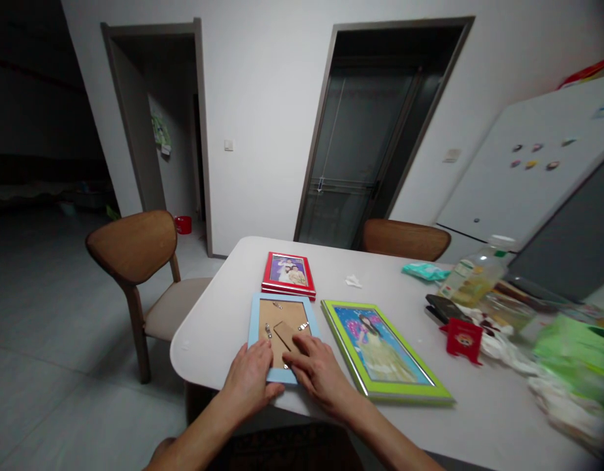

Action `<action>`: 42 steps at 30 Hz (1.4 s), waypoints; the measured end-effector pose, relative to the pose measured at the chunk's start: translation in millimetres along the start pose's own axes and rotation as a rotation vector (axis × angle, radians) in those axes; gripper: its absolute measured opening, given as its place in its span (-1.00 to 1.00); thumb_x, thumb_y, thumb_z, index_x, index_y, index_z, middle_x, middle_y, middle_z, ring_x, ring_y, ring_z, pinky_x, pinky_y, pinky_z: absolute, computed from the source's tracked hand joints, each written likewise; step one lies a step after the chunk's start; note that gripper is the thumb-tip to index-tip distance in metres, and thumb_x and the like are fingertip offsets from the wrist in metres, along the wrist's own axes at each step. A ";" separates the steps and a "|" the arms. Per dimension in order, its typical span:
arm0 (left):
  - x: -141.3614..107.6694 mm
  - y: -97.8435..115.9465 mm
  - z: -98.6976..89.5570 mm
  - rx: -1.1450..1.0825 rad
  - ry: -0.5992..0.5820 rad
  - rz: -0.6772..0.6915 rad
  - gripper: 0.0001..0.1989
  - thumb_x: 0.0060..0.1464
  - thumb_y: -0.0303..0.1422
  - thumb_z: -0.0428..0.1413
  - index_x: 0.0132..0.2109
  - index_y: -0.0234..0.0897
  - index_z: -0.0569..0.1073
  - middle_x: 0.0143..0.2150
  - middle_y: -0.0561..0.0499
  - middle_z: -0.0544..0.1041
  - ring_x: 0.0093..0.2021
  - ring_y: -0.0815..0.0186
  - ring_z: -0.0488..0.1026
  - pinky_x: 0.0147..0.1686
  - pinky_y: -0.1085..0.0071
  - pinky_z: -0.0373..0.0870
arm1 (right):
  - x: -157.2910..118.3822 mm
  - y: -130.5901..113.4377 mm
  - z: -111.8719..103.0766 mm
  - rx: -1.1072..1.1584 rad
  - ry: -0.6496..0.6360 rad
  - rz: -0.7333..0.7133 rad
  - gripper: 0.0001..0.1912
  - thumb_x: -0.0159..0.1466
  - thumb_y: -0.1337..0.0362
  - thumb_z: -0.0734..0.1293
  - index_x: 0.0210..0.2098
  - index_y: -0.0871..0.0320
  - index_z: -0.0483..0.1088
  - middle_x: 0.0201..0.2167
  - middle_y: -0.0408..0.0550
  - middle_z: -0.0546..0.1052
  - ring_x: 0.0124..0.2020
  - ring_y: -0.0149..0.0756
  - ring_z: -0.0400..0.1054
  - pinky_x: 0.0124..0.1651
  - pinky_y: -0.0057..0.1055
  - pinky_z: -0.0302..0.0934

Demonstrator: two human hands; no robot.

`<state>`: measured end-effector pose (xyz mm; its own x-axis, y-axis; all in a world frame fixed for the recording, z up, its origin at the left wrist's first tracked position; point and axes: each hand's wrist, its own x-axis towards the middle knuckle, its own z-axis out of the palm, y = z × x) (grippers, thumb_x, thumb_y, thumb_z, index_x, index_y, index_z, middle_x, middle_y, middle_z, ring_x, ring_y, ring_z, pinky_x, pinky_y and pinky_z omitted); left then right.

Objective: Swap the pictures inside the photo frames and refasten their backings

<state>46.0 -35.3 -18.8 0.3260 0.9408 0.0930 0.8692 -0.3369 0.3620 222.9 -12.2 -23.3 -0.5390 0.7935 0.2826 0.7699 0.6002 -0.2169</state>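
A light blue photo frame (255,319) lies face down on the white table, its brown backing board (282,314), metal clips and stand flap facing up. My left hand (250,374) rests at the frame's lower left edge, thumb near the bottom border; whether its fingers pinch the border is hard to tell. My right hand (319,371) lies over the lower right part of the backing, its fingers bent, fingertips near the stand flap and a lower clip. Behind the blue frame sit stacked red photo frames (288,275). To the right is a large green photo frame (385,350) with a picture facing up.
The white table (214,327) also holds a crumpled tissue (353,281), a teal packet (425,271), a plastic bottle (476,271), a dark phone-like object (446,307), a red item (463,339) and a green bag (576,360). Wooden chairs (135,248) stand left and behind.
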 end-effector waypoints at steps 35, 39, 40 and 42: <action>20.6 -34.5 22.3 0.004 0.149 0.171 -0.45 -0.07 -0.08 -0.05 0.02 -0.31 0.18 -0.22 -0.07 0.46 -0.12 0.14 0.38 -0.10 0.21 0.29 | 34.9 28.6 -4.4 -0.213 0.063 0.286 -0.63 0.18 0.17 0.09 -0.33 0.33 0.39 -0.32 0.13 0.38 -0.20 -0.16 0.14 -0.21 -0.25 0.09; 26.6 -47.1 31.7 0.009 0.170 0.204 -0.39 -0.11 0.03 -0.09 0.01 -0.28 0.18 -0.24 -0.06 0.45 -0.21 0.12 0.42 -0.17 0.21 0.34 | 49.9 12.0 0.7 -0.150 0.059 0.069 -0.66 0.19 0.15 0.07 -0.33 0.21 0.37 -0.30 0.04 0.41 -0.23 -0.17 0.19 -0.24 -0.25 0.11; 27.4 -50.4 34.4 0.005 0.171 0.213 -0.39 -0.12 0.05 -0.08 0.00 -0.27 0.19 -0.23 -0.07 0.45 -0.21 0.11 0.42 -0.18 0.20 0.34 | 56.1 7.6 3.3 -0.110 0.042 0.018 -0.67 0.19 0.16 0.07 -0.33 0.20 0.37 -0.29 0.02 0.42 -0.24 -0.18 0.21 -0.25 -0.27 0.12; 28.1 -55.9 39.2 -0.010 0.174 0.219 -0.41 -0.12 0.06 -0.08 -0.03 -0.24 0.20 -0.21 -0.07 0.45 -0.19 0.07 0.40 -0.18 0.16 0.34 | 69.1 1.3 8.2 0.019 0.001 0.050 -0.75 0.14 0.18 0.15 -0.40 0.18 0.39 -0.32 -0.01 0.44 -0.26 -0.18 0.23 -0.27 -0.30 0.13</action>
<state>21.2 8.5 -72.8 0.4358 0.8382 0.3278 0.7810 -0.5332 0.3250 183.9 44.2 -11.7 -0.4996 0.8223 0.2724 0.7893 0.5617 -0.2480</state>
